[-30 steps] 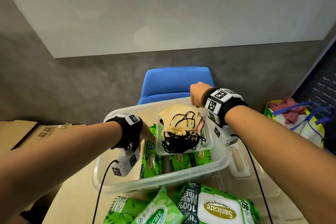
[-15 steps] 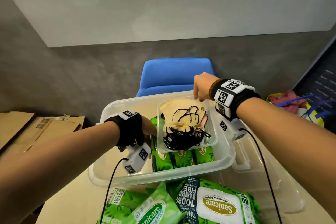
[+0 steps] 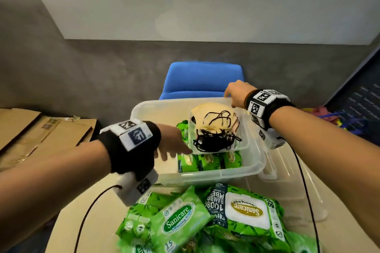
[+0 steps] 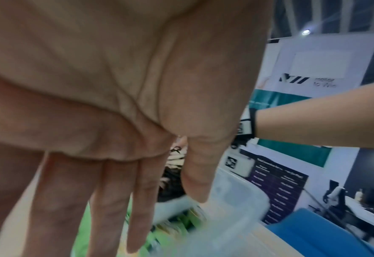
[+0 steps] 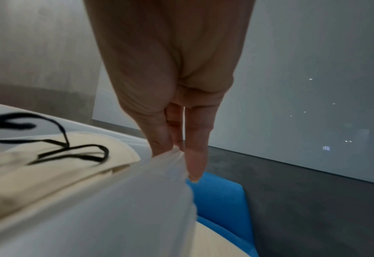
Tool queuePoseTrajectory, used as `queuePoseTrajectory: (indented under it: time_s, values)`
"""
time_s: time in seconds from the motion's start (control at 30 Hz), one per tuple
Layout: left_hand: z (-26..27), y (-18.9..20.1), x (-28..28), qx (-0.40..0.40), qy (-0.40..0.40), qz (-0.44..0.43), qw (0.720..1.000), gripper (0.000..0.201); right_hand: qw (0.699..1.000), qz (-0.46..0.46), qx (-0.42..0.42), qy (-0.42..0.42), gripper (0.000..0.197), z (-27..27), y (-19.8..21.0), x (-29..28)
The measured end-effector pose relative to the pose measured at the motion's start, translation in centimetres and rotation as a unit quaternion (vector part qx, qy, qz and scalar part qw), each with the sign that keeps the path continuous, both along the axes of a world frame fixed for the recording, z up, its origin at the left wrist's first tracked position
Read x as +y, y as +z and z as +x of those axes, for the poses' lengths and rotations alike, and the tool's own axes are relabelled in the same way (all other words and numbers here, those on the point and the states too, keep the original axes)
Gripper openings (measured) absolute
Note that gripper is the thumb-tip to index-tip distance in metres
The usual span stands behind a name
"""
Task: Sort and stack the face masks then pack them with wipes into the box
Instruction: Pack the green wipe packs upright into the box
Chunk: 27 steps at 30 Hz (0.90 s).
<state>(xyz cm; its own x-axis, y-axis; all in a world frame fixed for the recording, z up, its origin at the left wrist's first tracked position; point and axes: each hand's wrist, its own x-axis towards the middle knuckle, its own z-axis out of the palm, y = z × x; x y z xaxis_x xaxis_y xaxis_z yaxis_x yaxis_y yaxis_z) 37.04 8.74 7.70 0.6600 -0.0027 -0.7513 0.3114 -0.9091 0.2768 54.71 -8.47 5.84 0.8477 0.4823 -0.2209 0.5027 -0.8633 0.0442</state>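
Right hand (image 3: 236,93) pinches mask tray (image 3: 242,146) corner; left hand (image 3: 172,144) spread, fingertips at the tray's near edge. One-corner hold: tray could tip, dumping masks (image 3: 213,121) into box (image 3: 205,174).

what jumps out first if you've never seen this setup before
The small clear tray heaped with cream face masks and black ear loops, sitting on green wipe packs inside the big clear box. The right hand pinches the tray's far corner; the left hand reaches open-fingered to its near corner. More green wipe packs are heaped on the table in front.
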Motion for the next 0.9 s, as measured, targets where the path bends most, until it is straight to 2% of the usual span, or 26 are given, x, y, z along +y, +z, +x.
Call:
queuePoseTrajectory:
  time_s: [0.07,0.13,0.27,0.4,0.53,0.77,0.9]
  values:
    - [-3.2,-0.2,-0.6,-0.004,-0.090,0.036,0.995,0.054,1.000,0.002,-0.001,-0.007,0.043,-0.4,0.2,0.1]
    - [-6.0,-1.1,-0.8,-0.057,-0.131,0.059,0.988,0.055,1.000,-0.001,-0.001,-0.015,0.041,-1.1,0.3,0.0]
    - [-9.8,-3.1,-0.5,-0.192,-0.097,0.052,0.975,0.046,0.999,-0.005,-0.013,-0.031,0.039,-2.6,0.6,-0.5]
    - [-12.1,-4.4,-1.0,-0.260,-0.086,0.093,0.957,0.045,0.999,-0.025,-0.024,-0.031,0.036,-4.2,0.6,-0.5]
    - [-14.4,-5.0,-1.7,-0.271,-0.067,0.084,0.957,0.045,0.999,-0.034,-0.031,-0.026,0.031,-5.8,0.4,-0.3]
    - [-17.7,-5.9,-2.6,-0.289,-0.055,0.095,0.951,0.051,0.999,-0.035,-0.029,-0.012,0.033,-8.2,0.4,-0.2]
    - [-18.4,-6.0,-3.0,-0.309,-0.052,0.103,0.944,0.052,0.997,0.013,0.040,-0.058,0.057,-9.8,2.2,-2.0]
